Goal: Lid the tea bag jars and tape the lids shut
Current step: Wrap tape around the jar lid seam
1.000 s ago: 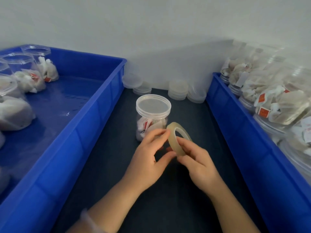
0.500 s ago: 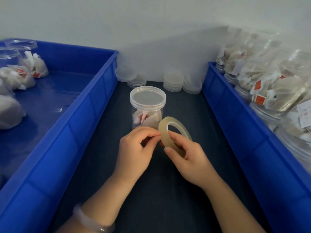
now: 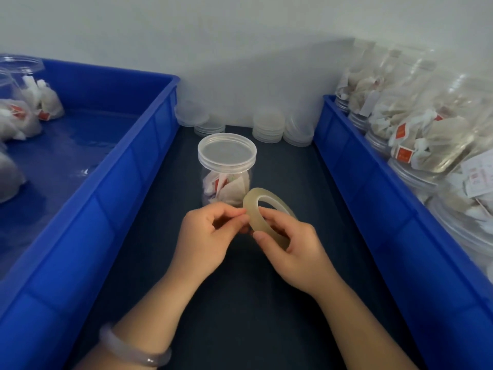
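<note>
A clear jar of tea bags [image 3: 226,180] stands on the dark table, and a clear lid [image 3: 226,152] sits on top of it. Just in front of the jar, my right hand [image 3: 290,249] grips a roll of clear tape [image 3: 262,217], fingers curled round its lower rim. My left hand [image 3: 206,239] pinches at the roll's left edge with thumb and fingertips. Whether a tape end is lifted cannot be seen.
A blue bin [image 3: 112,188] on the left holds several open jars of tea bags [image 3: 32,102]. On the right, another blue bin [image 3: 378,209] is piled with lidded jars [image 3: 432,134]. Stacks of spare lids [image 3: 268,126] stand against the back wall.
The view has tilted down and shifted. My left fingers have curled from the roll's top to pinch at its left edge. The jar has not moved.
</note>
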A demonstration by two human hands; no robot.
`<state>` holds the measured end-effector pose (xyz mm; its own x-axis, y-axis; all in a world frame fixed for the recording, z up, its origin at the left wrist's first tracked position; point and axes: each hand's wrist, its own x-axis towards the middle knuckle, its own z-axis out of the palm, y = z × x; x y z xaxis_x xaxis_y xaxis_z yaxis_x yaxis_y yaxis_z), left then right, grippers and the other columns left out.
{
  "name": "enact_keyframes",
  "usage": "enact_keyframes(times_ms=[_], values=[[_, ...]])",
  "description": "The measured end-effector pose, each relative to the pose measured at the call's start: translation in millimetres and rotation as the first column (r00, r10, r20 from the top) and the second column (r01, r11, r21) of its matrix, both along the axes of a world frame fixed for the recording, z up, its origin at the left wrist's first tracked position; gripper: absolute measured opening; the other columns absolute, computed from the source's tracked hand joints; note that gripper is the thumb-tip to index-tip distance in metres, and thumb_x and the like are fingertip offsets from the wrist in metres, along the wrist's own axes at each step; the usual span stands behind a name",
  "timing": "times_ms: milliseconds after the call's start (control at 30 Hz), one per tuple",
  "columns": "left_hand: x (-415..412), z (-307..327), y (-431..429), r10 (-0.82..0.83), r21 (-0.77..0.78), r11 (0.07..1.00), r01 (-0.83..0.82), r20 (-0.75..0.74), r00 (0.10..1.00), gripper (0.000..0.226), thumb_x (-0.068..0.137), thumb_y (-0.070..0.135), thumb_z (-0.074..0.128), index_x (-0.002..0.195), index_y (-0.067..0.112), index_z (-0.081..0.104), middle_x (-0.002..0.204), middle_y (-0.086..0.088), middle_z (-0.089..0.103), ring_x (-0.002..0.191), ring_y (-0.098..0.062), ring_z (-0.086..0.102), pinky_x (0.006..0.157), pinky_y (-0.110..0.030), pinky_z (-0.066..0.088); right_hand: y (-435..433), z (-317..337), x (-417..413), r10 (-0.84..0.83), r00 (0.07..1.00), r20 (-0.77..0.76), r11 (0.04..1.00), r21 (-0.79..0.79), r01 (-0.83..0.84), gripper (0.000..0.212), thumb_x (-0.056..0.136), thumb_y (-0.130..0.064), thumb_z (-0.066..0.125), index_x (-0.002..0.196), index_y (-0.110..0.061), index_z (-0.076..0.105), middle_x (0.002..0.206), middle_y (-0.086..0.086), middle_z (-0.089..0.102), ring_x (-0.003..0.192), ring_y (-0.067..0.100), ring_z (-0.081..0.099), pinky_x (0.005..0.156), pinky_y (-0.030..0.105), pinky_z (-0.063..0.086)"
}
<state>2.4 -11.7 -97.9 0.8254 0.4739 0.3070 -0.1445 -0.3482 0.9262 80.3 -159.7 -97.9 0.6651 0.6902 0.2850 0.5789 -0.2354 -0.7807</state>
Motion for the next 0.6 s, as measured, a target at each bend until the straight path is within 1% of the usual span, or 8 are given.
enact_keyframes(times_ms=[67,133,200,300,400,433,533,600], values=[[-0.4,-0.5,0.0,0.038,0.084,0.996,-0.040,0.024,0.999,0.010,0.083,0.011,0.069,0.088,0.018,0.073,0.078,0.008,0.073,0.073,-0.002,0.069,0.069,-0.014,0.053,1.3,-2.1,-1.4,-0.002,1.000,0.022,1.000,0.008,0.002,0.033,0.091,-0.022,0.063,0.123,-0.026,0.061,0.102,-0.009,0.070,0.095,0.012,0.066,0.083,0.034,0.054],[-0.8,-0.9,-1.7,0.065,0.182,0.981,-0.068,0.020,0.998,0.006,0.086,0.015,0.065,0.086,0.019,0.069,0.075,0.008,0.069,0.071,-0.002,0.066,0.067,-0.015,0.052,2.4,-2.6,-2.5,-0.025,0.999,0.047,0.999,0.028,0.024,0.034,0.090,-0.025,0.064,0.118,-0.043,0.056,0.103,-0.012,0.067,0.097,0.011,0.063,0.082,0.026,0.053],[-1.7,-0.5,-3.6,0.044,0.247,0.969,-0.032,-0.045,0.998,0.009,0.091,0.018,0.057,0.085,0.021,0.061,0.072,0.010,0.063,0.069,-0.002,0.061,0.064,-0.015,0.049,3.9,-3.0,-2.6,-0.042,0.996,0.081,0.999,0.030,0.040,0.041,0.089,-0.025,0.065,0.113,-0.053,0.049,0.096,-0.030,0.064,0.097,-0.004,0.061,0.080,0.011,0.048],[-2.9,1.1,-7.1,-0.093,0.103,0.989,0.106,-0.128,0.987,0.017,0.096,0.017,0.047,0.082,0.022,0.053,0.070,0.011,0.060,0.068,-0.004,0.058,0.064,-0.017,0.048,7.2,-6.9,0.3,-0.108,0.992,0.068,0.993,0.056,0.104,0.042,0.087,-0.021,0.068,0.125,-0.035,0.056,0.088,-0.046,0.057,0.094,-0.019,0.056,0.078,0.000,0.041],[-4.1,4.3,-7.8,-0.071,-0.067,0.996,0.067,-0.052,0.996,0.010,0.093,0.017,0.054,0.085,0.023,0.057,0.075,0.013,0.063,0.071,-0.004,0.062,0.065,-0.015,0.049,8.5,-7.5,0.5,-0.138,0.987,0.077,0.989,0.072,0.133,0.046,0.087,-0.022,0.068,0.129,-0.030,0.051,0.090,-0.043,0.053,0.096,-0.023,0.053,0.079,-0.001,0.039],[-3.9,4.9,-6.4,-0.024,-0.072,0.997,0.023,-0.010,1.000,0.006,0.089,0.018,0.061,0.088,0.024,0.058,0.077,0.012,0.065,0.073,-0.003,0.063,0.066,-0.014,0.049,7.7,-6.6,-0.1,-0.141,0.987,0.082,0.988,0.073,0.135,0.048,0.087,-0.023,0.068,0.130,-0.031,0.049,0.094,-0.040,0.053,0.096,-0.022,0.053,0.079,0.000,0.040],[-2.6,4.3,-3.2,0.035,-0.032,0.999,-0.033,0.045,0.998,0.033,0.074,0.019,0.077,0.101,0.030,0.061,0.082,0.008,0.067,0.076,-0.004,0.065,0.070,-0.016,0.052,4.8,-5.4,0.0,-0.138,0.988,0.068,0.987,0.088,0.131,0.047,0.087,-0.023,0.067,0.132,-0.025,0.053,0.095,-0.024,0.062,0.091,-0.007,0.061,0.075,0.007,0.046],[-1.9,4.8,-3.9,0.026,0.015,1.000,-0.027,0.060,0.998,0.029,0.074,0.016,0.077,0.098,0.029,0.069,0.082,0.009,0.071,0.077,-0.004,0.067,0.072,-0.017,0.053,4.3,-4.6,-0.1,-0.125,0.989,0.075,0.989,0.084,0.118,0.045,0.087,-0.024,0.066,0.131,-0.022,0.054,0.092,-0.019,0.063,0.085,-0.003,0.062,0.070,0.008,0.044]])
